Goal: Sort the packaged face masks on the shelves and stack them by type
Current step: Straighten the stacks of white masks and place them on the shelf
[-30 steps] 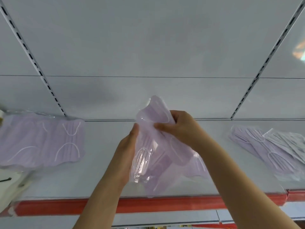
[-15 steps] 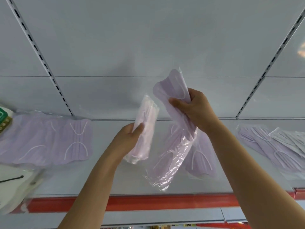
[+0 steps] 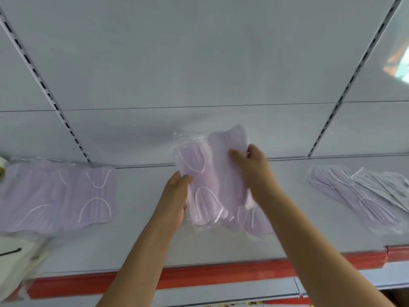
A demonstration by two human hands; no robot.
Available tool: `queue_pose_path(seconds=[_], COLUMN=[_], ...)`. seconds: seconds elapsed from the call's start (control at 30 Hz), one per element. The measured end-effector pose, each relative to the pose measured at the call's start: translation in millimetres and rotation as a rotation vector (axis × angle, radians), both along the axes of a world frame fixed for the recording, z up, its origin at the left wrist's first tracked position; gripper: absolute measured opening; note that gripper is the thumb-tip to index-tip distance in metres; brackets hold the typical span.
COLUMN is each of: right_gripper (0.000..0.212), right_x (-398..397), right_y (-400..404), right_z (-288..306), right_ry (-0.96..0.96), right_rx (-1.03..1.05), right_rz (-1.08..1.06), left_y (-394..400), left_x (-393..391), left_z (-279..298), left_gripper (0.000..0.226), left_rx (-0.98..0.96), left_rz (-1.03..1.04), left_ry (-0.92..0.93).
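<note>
I hold two clear packs of lilac face masks side by side above the middle of the white shelf [image 3: 137, 247]. My left hand [image 3: 177, 196] grips the left pack [image 3: 194, 173], which shows white ear loops. My right hand [image 3: 252, 169] grips the right pack [image 3: 225, 160] near its top. Another lilac pack [image 3: 259, 222] lies on the shelf beneath them, partly hidden. A pile of lilac packs [image 3: 55, 196] lies flat at the left. At the right, lilac packs [image 3: 354, 196] lie beside white packs [image 3: 389, 185].
The shelf has a red front strip [image 3: 199, 278] and a white back panel with slotted uprights [image 3: 44, 85]. Cream-coloured packages [image 3: 15, 262] sit at the lower left corner, and a green-and-yellow item peeks in at the left edge [image 3: 2, 165].
The two packs, held apart and raised half a second ago, have come together and lower toward the shelf. Both hands have moved closer to each other.
</note>
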State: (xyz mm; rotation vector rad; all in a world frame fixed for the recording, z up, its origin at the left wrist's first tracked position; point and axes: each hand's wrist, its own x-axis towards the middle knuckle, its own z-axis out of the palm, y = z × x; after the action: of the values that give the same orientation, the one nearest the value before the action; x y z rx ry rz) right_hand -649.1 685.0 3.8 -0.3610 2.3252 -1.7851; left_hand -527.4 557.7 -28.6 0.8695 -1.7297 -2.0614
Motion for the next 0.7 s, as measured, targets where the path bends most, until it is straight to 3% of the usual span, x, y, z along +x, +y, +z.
queue_pose_path(seconds=[0.07,0.17,0.2,0.27,0.33,0.37,0.43,0.5,0.6,0.7], right_gripper=[0.029,0.034,0.034,0.056,0.068,0.062,0.041,0.034,0.015,0.011], right_x=[18,16,9,-6,-9,-7,-8,-10,-9,3], right_y=[-8,11,25,58,79,85,91,98,108,113], right_z=[-21,-25,-24,-28,-35,-39,-46,-44,-23,1], right_ry=[-0.011,-0.05,0.045,0.264,0.236,0.173,0.116,0.119,0.148,0.014], right_rx=[0.142,0.048,0.188,0.741,1.122,1.149,1.047,0.859,0.467,-0.006], right_rz=[0.073,0.031,-0.01,-0.089,-0.068,-0.028,0.025,0.032,-0.04,-0.044], left_y=[14,16,11,-2,-13,-16,-16,-15,-9,-1], left_x=[-5,-1,1,9,14,15,18,20,23,20], left_z=[0,-3,-5,-9,-11,-11,-8,-7,-4,-1], left_gripper=[0.022,0.02,0.018,0.018,0.019,0.019,0.017,0.018,0.02,0.023], left_rx=[0.048,-0.128,-0.115,-0.097,-0.093,-0.086,-0.084,-0.097,-0.112,-0.124], left_rz=[-0.117,-0.142,-0.095,0.012,0.077,0.083,0.059,0.047,0.038,0.032], left_ry=[0.046,-0.04,-0.059,-0.102,-0.117,-0.119,-0.124,-0.125,-0.115,-0.12])
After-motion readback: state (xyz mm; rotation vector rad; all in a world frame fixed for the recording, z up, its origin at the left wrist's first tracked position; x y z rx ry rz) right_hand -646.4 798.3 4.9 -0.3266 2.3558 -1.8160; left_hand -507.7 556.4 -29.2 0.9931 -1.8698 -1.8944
